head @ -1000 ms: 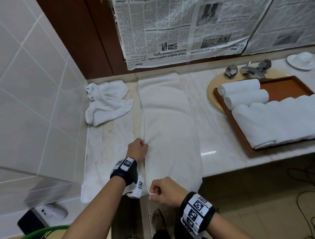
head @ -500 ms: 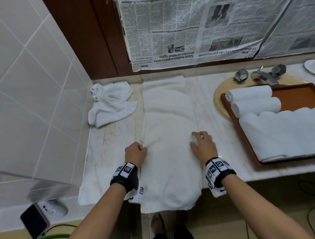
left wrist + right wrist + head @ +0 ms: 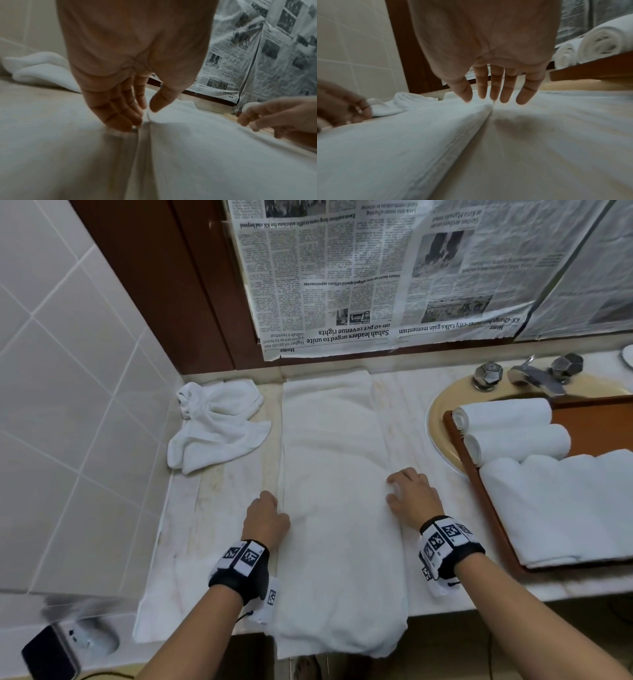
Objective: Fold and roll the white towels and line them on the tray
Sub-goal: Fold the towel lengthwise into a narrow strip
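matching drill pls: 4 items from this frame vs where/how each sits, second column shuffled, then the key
Items:
1. flat towel
2. crumpled towel
3. rolled towels
4. left hand

Places/states:
A. bunched on the counter by the tiled wall
B. side by side at the far end of the tray
C. spread lengthwise on the counter, near end hanging over the edge
D. pinching the flat towel's left edge

Pairs: 1-C, 2-A, 3-B, 4-D
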{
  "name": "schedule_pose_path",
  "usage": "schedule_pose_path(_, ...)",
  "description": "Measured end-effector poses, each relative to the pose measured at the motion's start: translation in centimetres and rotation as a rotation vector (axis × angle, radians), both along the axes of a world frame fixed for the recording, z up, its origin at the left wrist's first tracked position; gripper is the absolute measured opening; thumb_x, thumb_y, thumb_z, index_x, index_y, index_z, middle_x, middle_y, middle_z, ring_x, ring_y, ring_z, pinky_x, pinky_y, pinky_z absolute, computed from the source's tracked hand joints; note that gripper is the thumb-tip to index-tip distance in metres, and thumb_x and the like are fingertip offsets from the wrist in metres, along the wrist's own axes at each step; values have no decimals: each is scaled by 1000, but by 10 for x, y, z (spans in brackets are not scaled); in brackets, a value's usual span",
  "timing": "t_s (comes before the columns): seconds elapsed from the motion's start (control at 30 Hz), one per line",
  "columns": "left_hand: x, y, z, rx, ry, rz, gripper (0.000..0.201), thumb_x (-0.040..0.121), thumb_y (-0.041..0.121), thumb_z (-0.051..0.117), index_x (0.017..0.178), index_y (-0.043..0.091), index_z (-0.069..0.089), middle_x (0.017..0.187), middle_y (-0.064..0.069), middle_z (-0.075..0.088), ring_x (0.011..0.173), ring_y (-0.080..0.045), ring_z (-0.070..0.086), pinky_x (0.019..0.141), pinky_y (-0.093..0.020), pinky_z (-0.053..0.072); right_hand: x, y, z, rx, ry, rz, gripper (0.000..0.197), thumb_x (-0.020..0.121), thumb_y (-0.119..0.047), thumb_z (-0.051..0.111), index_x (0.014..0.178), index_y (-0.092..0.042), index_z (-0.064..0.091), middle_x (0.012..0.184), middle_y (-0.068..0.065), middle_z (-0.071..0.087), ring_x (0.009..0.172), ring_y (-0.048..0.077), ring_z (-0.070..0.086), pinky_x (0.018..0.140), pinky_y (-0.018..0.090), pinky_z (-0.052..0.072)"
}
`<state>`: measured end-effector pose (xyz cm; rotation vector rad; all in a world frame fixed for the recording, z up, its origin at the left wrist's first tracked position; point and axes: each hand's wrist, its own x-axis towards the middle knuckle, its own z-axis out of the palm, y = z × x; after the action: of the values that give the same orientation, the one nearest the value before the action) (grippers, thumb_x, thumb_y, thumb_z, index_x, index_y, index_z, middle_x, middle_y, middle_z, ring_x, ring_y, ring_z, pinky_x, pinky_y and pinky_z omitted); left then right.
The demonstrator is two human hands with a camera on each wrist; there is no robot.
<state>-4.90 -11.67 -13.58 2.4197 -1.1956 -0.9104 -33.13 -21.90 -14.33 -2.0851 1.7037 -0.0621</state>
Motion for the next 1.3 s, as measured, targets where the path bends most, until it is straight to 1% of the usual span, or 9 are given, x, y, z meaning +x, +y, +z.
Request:
schedule_pose_path(0.17, 2, -34, -1, -75, -77, -31, 22, 89, 32, 63, 101, 14, 60, 100, -7, 62, 94, -25, 59, 79, -34, 47, 22, -21, 1, -88, -70, 140, 46, 98, -26, 47, 143, -18, 41, 152, -1, 35, 137, 22, 34, 106, 38, 30)
schedule_pose_path(0.4, 5, -68, 3, 66, -39, 83, 12, 84, 26, 66, 75, 26, 58, 91, 3, 64, 88, -21, 59, 78, -26, 46, 37, -42, -12, -19, 214, 268, 64, 104, -44, 28, 157, -13, 10, 165, 2, 3, 151, 17, 9, 117, 37, 20)
schedule_pose_path(0.63, -14, -99, 11, 70, 64, 63, 42, 83, 7, 58, 51, 19, 34, 55, 2, 36, 56, -19, 40, 52, -24, 32, 12, -94, -15, 104, 235, 280, 65, 105, -47, 20, 158, -18, -5, 164, -4, -15, 151, 9, -7, 122, 39, 2)
schedule_pose_path(0.7, -17, -102, 9, 55, 97, 107, 27, 84, 4, 54, 59, 12, 45, 64, -2, 46, 66, -23, 47, 61, -24, 39, 9, -104, -14, 111, 198, 273, 65, 104, -47, 23, 158, -20, -3, 164, -6, -13, 150, 8, -6, 122, 40, 1)
schedule_pose_path(0.77, -16, -100, 9, 53, 147, 159, 8, 86, 5, 52, 91, 4, 58, 89, -7, 56, 83, -25, 52, 70, -26, 40, 9, -106, -12, 106, 167, 266, 66, 104, -45, 28, 158, -19, 1, 165, -5, -10, 151, 9, -4, 122, 41, 2)
schedule_pose_path(0.83, -15, -93, 8, 83, 177, 178, 25, 88, 7, 51, 112, 3, 53, 101, -8, 55, 91, -25, 53, 74, -27, 42, 13, -97, -9, 83, 149, 271, 66, 103, -42, 33, 158, -18, 6, 165, -3, -4, 151, 12, -1, 122, 41, 1)
schedule_pose_path(1.13, -16, -84, -5, -234, -169, -75, 35, 92, 13, 52, 127, 7, 51, 133, -13, 46, 116, -35, 49, 89, -41, 42, 46, -42, -10, -73, 50, 396, 86, 83, -59, 0, 154, -18, 27, 163, -2, 20, 150, 18, 16, 119, 42, 11)
schedule_pose_path(1.2, -28, -83, -15, -249, -244, -290, 45, 98, 25, 47, 142, 18, 44, 152, -5, 36, 136, -30, 37, 104, -45, 37, 53, -40, -12, -47, 90, 391, 88, 81, -59, -5, 156, -20, 19, 165, -4, 11, 151, 17, 8, 120, 44, 8)
schedule_pose_path(1.3, -46, -82, -30, -85, -332, -562, 54, 104, 46, 23, 157, 41, 8, 165, 14, -4, 153, -20, -3, 120, -54, 8, 63, -34, -19, -25, 158, 456, 81, 84, -58, -8, 158, -26, 2, 165, -10, -7, 152, 15, -6, 122, 47, 3)
